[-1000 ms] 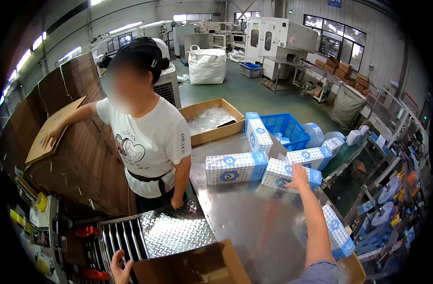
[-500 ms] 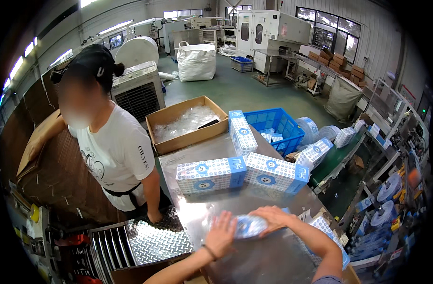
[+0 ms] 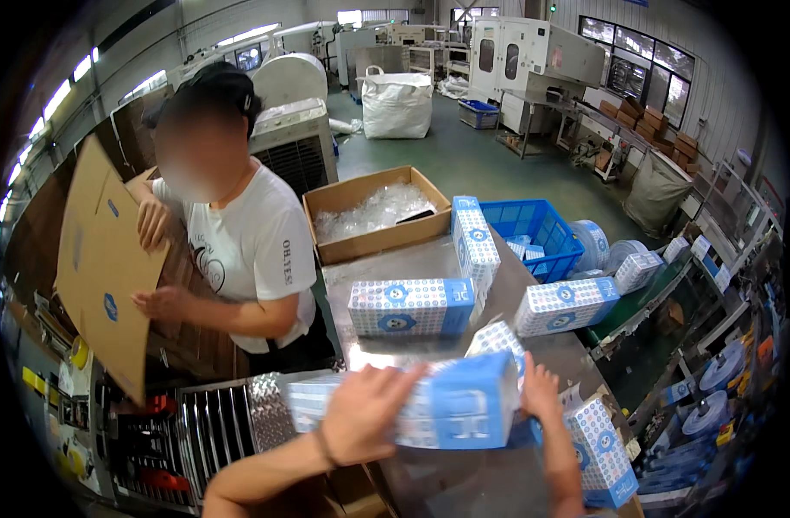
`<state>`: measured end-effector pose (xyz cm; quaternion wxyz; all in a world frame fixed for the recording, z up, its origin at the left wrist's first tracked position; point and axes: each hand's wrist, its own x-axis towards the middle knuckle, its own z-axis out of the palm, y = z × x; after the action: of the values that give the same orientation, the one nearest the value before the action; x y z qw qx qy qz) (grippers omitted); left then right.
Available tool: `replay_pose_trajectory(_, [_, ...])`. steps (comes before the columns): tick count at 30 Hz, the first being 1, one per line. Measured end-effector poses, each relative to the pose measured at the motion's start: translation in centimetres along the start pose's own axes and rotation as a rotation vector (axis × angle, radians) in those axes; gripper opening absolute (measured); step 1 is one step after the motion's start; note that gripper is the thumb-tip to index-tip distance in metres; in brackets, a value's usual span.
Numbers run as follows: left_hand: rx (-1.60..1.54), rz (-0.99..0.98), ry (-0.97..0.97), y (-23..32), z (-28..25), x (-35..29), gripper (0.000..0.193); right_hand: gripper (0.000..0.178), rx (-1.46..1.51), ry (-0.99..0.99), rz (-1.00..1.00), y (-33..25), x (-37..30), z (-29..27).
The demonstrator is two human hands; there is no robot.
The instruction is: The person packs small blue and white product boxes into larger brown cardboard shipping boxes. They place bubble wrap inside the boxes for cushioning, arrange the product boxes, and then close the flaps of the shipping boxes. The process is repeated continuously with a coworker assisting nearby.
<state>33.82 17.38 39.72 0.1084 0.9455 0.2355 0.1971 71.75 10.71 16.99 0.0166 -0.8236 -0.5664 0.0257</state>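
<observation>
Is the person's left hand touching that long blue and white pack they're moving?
Touching. The head view shows the left hand pressed flat on the blue and white pack, fingers spread over its side.

Premises: a factory packing hall — green floor [image 3: 464, 164], large white machines [image 3: 533, 60], a bulk sack [image 3: 396, 104], strip lights overhead. Blue-and-white packs [image 3: 409, 306] crowd a steel desk [image 3: 464, 479] beside an open carton [image 3: 373, 216] and a blue crate [image 3: 533, 235] — packing work.

glossy plastic-wrapped pack [image 3: 429, 410]; shiny metal table [image 3: 395, 259]; matt cardboard box [image 3: 373, 237]
</observation>
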Motion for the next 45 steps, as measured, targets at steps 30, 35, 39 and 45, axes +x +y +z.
replay_pose_trajectory(30, [-0.280,-0.715,-1.354,-10.3,32.6,-40.8,0.066,0.068,0.202,-0.671,-0.804,-41.5,-17.0,15.4])
replay_pose_trajectory(35, [-0.269,-0.724,-1.466,-10.6,34.2,-40.7,0.065,0.063,-0.017,-0.876,-0.784,-41.7,-19.3,20.5])
replay_pose_trajectory(39, [-0.135,-0.792,-0.961,-8.4,27.1,-34.0,0.056,0.026,0.330,-1.051,-0.930,-39.8,-14.1,9.9])
replay_pose_trajectory(45, [-0.721,-0.549,-0.566,-7.1,21.8,-32.2,0.038,0.078,0.664,0.108,-0.528,-15.7,8.7,-3.8])
